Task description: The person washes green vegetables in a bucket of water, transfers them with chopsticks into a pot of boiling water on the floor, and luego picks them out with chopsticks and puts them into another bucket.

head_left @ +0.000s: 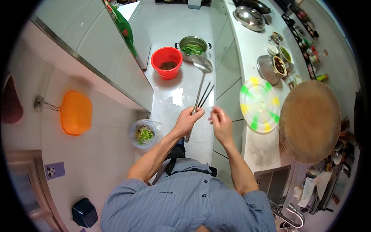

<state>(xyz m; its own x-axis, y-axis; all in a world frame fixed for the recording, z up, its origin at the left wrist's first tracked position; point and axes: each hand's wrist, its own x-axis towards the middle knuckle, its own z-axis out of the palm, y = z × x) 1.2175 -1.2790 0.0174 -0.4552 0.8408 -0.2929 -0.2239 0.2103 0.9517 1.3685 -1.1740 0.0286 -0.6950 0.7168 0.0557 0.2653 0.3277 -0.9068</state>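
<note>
My left hand is closed around the handle of a stainless steel ladle and a pair of dark chopsticks. The ladle's bowl points away from me, over the floor. To the right of them is my right hand, slightly blurred, with its fingers loosely bent and nothing visible in it. Beyond the ladle, on the floor, stands a two-handled metal pot with leafy greens in it. A red plastic bucket with something dark inside stands beside the pot.
Along the right runs a white counter bearing a metal lid, a coloured round cover and dishes. A round wooden board and a sink are also there. A lined bin with green scraps stands at left.
</note>
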